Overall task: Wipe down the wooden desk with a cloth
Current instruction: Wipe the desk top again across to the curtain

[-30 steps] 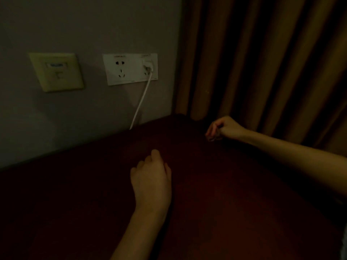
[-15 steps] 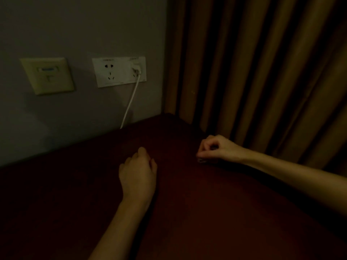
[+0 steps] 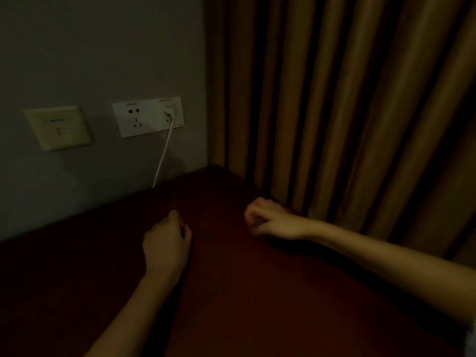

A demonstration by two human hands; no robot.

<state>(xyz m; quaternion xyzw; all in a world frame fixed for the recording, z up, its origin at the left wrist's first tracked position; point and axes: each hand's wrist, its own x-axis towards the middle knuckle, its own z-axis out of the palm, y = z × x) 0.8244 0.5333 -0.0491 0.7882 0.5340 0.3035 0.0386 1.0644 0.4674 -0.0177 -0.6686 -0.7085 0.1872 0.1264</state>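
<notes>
Dark wooden worktop [image 3: 257,292]; left hand [image 3: 167,243] rests mid-surface, fingers curled under, contents indeterminable; right hand [image 3: 268,220] curled near the far right edge, blurred, grasp likewise unclear; cloth not discernible. Recommended: flat, overlapping strokes toward the corner.

the camera on my head is looking forward and down, close over the desk [image 3: 257,292], facing the far corner where wall [image 3: 103,60] and curtain [image 3: 334,99] are meeting.

Bare forearms [image 3: 386,274], left hand [image 3: 167,244] & right hand [image 3: 273,221] bare too; pale fabric bit [image 3: 472,340] at btm-right edge.
</notes>
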